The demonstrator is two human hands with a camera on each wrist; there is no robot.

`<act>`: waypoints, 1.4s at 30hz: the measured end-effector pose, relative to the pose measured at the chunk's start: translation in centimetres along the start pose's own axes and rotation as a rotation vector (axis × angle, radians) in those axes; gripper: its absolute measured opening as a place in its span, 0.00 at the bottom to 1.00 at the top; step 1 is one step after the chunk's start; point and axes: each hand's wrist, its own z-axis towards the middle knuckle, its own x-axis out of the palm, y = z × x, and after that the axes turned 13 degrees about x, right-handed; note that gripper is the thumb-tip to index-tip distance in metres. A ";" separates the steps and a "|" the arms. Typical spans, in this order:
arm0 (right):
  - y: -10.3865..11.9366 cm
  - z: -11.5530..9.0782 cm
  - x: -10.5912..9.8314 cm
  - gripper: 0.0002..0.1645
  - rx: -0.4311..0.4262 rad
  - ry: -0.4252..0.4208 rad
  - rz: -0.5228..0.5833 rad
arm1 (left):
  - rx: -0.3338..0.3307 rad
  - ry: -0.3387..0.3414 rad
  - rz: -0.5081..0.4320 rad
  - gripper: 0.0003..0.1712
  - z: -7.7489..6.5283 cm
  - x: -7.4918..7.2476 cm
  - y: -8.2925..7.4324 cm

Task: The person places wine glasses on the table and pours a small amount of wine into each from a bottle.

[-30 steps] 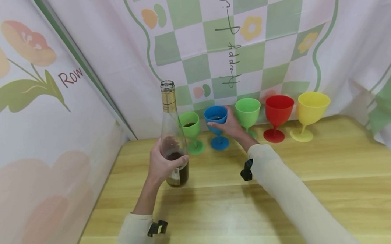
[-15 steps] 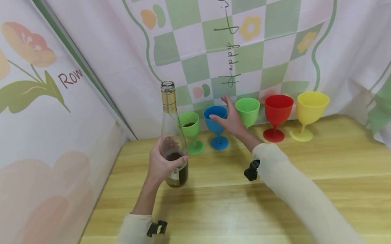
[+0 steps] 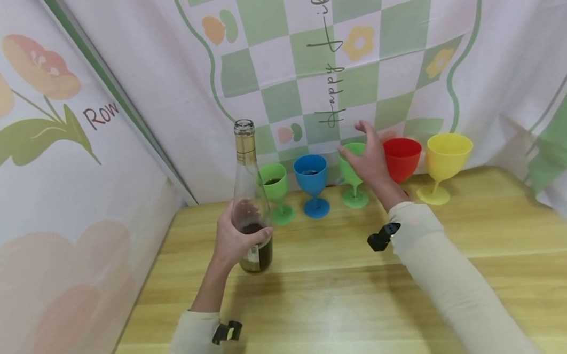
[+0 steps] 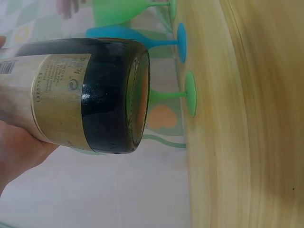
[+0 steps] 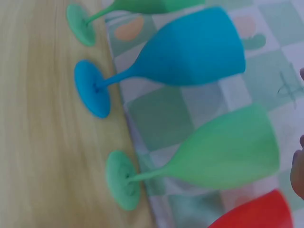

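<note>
My left hand (image 3: 234, 238) grips the lower part of an upright clear glass wine bottle (image 3: 249, 195) with dark liquid in the bottom. In the left wrist view, the bottle's label (image 4: 61, 102) and base show. To its right stand a green goblet (image 3: 276, 188) and a blue goblet (image 3: 311, 178), both with dark liquid inside. My right hand (image 3: 374, 164) has its thumb and fingers spread beside the bowl of a second green goblet (image 3: 353, 174), partly covering it. That goblet stands upright in the right wrist view, apart from the fingertips at the edge.
A red goblet (image 3: 403, 157), partly behind my right hand, and a yellow goblet (image 3: 446, 163) continue the row to the right. The row runs along the back edge of the wooden table (image 3: 319, 303), before a printed curtain (image 3: 277, 54). Another curtain (image 3: 73, 209) hangs at the left.
My right hand has let go of the blue goblet and moved right to the second green goblet. My left hand still holds the bottle in about the same place.
</note>
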 end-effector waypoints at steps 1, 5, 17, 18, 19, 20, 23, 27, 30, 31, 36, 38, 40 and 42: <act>-0.3 0.0 -0.1 0.49 0.036 0.001 0.003 | -0.005 0.000 -0.001 0.36 0.0 0.0 0.0; -1.3 -0.2 -0.5 0.57 0.150 0.032 0.012 | -0.025 0.000 -0.002 0.36 -0.1 0.0 0.1; -3.0 0.1 -0.2 0.68 0.225 0.090 0.036 | -0.019 0.004 -0.006 0.36 -0.1 -0.2 -0.2; -3.2 0.1 -0.2 0.68 0.224 0.093 0.040 | -0.019 0.004 -0.007 0.36 -0.1 -0.2 -0.2; -3.4 0.2 -0.1 0.67 0.228 0.095 0.045 | -0.020 0.004 -0.009 0.36 -0.1 -0.2 -0.3; -3.6 0.2 -0.1 0.67 0.232 0.098 0.052 | -0.020 0.005 -0.011 0.36 -0.2 -0.3 -0.3; -4.4 0.4 0.0 0.64 0.250 0.108 0.067 | -0.025 0.008 -0.013 0.36 -0.2 -0.3 -0.3; -5.1 0.7 0.1 0.57 0.274 0.114 0.078 | -0.036 0.011 -0.011 0.37 -0.2 -0.3 -0.2; -5.3 0.8 0.2 0.54 0.275 0.116 0.085 | -0.048 0.004 -0.006 0.37 -0.2 -0.4 -0.2; -5.3 0.9 0.2 0.53 0.274 0.116 0.090 | -0.053 0.001 -0.003 0.38 -0.2 -0.4 -0.2; -5.3 0.7 0.0 0.51 0.290 0.120 0.067 | -0.066 0.001 0.008 0.39 -0.3 -0.5 -0.3; -5.3 0.5 -0.1 0.50 0.292 0.118 0.061 | -0.065 0.000 0.015 0.39 -0.3 -0.4 -0.3; -5.2 0.3 -0.2 0.49 0.287 0.116 0.059 | -0.058 -0.003 0.024 0.39 -0.3 -0.4 -0.3; -5.1 0.0 -0.4 0.49 0.272 0.116 0.072 | -0.049 -0.006 0.033 0.39 -0.4 -0.4 -0.2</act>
